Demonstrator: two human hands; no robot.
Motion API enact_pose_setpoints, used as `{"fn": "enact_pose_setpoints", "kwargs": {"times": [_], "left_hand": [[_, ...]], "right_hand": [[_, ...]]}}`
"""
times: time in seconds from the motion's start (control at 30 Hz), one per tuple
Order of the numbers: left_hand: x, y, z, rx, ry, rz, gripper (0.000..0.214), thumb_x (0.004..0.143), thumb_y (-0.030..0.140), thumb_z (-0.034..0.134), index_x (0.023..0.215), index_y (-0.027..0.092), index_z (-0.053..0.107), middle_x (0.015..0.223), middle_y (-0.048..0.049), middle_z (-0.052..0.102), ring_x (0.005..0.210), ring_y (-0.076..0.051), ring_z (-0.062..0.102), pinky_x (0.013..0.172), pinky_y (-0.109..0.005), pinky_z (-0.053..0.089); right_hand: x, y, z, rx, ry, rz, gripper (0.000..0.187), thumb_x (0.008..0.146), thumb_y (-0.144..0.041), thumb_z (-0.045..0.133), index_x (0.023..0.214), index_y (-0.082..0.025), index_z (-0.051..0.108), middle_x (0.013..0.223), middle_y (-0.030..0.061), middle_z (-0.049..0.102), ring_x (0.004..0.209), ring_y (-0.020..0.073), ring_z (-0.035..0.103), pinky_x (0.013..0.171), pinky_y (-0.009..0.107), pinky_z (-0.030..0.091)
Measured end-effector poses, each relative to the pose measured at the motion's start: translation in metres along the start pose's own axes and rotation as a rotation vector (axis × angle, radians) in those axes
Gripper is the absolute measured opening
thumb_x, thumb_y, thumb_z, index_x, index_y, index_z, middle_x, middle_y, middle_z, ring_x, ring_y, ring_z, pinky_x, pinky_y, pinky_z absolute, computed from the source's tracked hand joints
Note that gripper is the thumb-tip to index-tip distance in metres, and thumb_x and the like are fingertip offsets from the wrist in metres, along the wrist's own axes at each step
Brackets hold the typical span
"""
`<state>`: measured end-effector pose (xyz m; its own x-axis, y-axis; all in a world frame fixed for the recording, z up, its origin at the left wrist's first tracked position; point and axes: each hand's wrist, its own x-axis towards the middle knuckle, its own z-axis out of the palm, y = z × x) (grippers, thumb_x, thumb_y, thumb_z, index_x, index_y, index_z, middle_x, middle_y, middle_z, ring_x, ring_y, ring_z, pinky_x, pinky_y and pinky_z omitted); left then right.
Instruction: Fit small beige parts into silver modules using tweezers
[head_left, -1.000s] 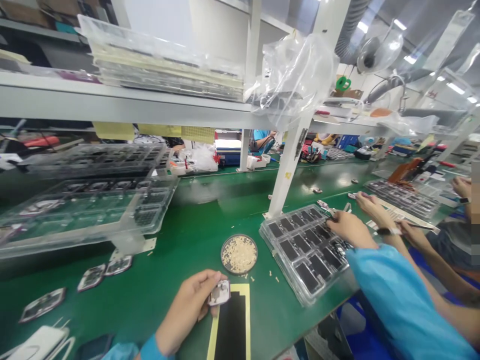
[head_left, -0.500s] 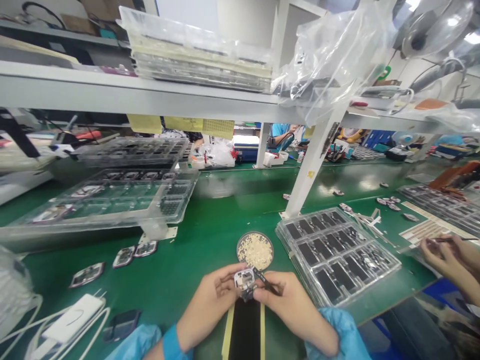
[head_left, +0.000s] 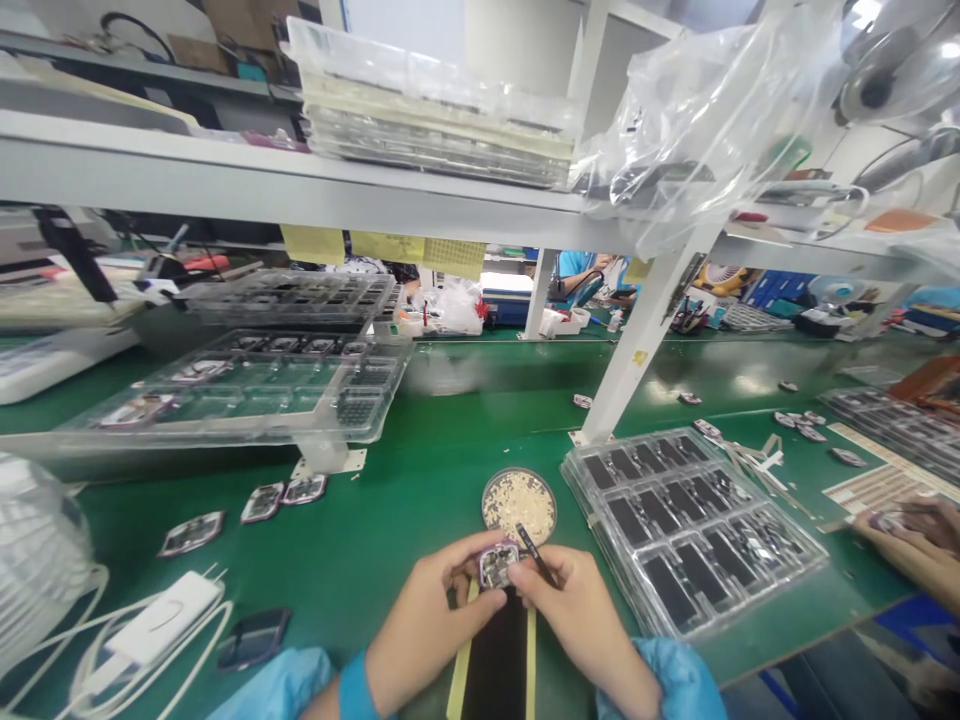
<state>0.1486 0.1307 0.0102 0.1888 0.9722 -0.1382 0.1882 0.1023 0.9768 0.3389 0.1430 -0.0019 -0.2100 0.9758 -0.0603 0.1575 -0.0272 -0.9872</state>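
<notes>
My left hand pinches a small electronic device casing with a pale purple rim, its inner parts facing up. My right hand has black tweezers tucked between thumb and fingers, pointing up and to the left. The right thumb tip also touches the casing's right edge. Just beyond both hands stands a round dish of small cream-coloured pieces. Beneath them lies a black strip edged with yellow tape.
Clear trays with dark parts are stacked at right. A co-worker's hands are at the far right. More casings, a white charger and a dark flat device lie at left. A shelf post rises behind.
The casing has been turned in my left hand. The tweezers have swung more upright, tip away from the casing, and my right thumb has come onto its edge. The view has shifted slightly left.
</notes>
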Motion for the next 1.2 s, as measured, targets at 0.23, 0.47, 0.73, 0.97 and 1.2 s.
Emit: {"fn": "enact_pose_setpoints", "kwargs": {"times": [0.23,0.47,0.73,0.97,1.2], "left_hand": [[-0.003,0.001,0.004,0.096,0.114,0.077,0.053,0.074,0.029,0.070,0.126,0.018,0.072,0.086,-0.0064,0.072,0.061,-0.015,0.045,0.060,-0.025,0.040],[-0.003,0.000,0.006,0.111,0.195,0.144,0.045,0.074,0.027,0.071,0.119,0.021,0.076,0.086,-0.0055,0.074,0.060,-0.016,0.051,0.060,-0.026,0.047],[-0.007,0.000,0.000,0.235,0.201,0.252,0.039,0.084,0.030,0.071,0.123,0.032,0.075,0.113,-0.0033,0.076,0.067,-0.017,0.058,0.069,-0.028,0.052],[-0.002,-0.002,0.003,-0.340,0.013,0.027,0.050,0.075,0.036,0.084,0.121,0.019,0.074,0.117,-0.0107,0.075,0.104,-0.028,0.071,0.091,-0.035,0.058],[-0.001,-0.004,0.004,-0.421,-0.031,0.047,0.050,0.076,0.039,0.086,0.120,0.017,0.073,0.120,-0.0141,0.074,0.111,-0.031,0.070,0.096,-0.039,0.058]], "right_hand": [[-0.001,0.004,0.005,0.039,0.053,-0.068,0.052,0.089,-0.061,0.071,0.065,-0.016,0.064,0.063,0.0026,0.062,0.062,0.0185,0.055,0.059,0.026,0.037],[-0.002,-0.001,0.010,0.036,0.075,-0.067,0.052,0.088,-0.063,0.071,0.067,-0.015,0.065,0.063,0.0032,0.062,0.062,0.0197,0.056,0.058,0.027,0.038],[-0.001,-0.003,0.012,0.001,0.072,-0.049,0.055,0.088,-0.064,0.068,0.063,-0.016,0.062,0.060,0.0031,0.060,0.060,0.0197,0.055,0.059,0.027,0.039],[-0.001,-0.006,0.012,0.153,0.122,-0.121,0.033,0.080,-0.043,0.083,0.091,-0.019,0.063,0.084,0.0007,0.064,0.078,0.0206,0.060,0.069,0.026,0.047],[-0.002,-0.008,0.009,0.244,-0.001,-0.119,0.029,0.084,-0.038,0.083,0.097,-0.019,0.066,0.093,0.0021,0.068,0.091,0.0217,0.062,0.078,0.027,0.047]]}}
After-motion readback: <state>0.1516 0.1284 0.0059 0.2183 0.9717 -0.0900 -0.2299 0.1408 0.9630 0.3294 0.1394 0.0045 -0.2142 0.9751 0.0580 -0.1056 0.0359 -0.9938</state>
